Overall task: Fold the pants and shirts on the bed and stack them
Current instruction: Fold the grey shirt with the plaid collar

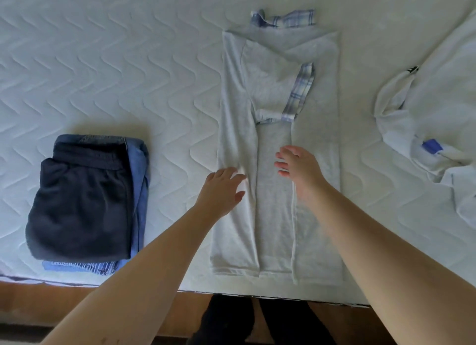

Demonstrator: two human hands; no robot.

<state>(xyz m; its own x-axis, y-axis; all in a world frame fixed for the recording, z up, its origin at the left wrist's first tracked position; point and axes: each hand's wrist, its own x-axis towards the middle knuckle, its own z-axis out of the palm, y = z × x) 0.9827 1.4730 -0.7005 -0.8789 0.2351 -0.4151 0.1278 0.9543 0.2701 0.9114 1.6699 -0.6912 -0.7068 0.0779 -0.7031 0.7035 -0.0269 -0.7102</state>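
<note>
While both hands spread flat, left grip (pixel 222 187), right grip (pixel 298 165) on grey shirt (pixel 273 203), folded pants stack (pixel 85 203) beside

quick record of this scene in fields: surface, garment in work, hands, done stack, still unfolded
surface: white quilted mattress
garment in work: light grey shirt with plaid collar and cuffs, laid flat, both sides folded inward into a long strip
left hand: open, fingers flat on the shirt's left fold
right hand: open, above or on the shirt's middle, contact unclear
done stack: dark pants on top of blue jeans, left of the shirt
still unfolded: white garment, crumpled at right
</note>
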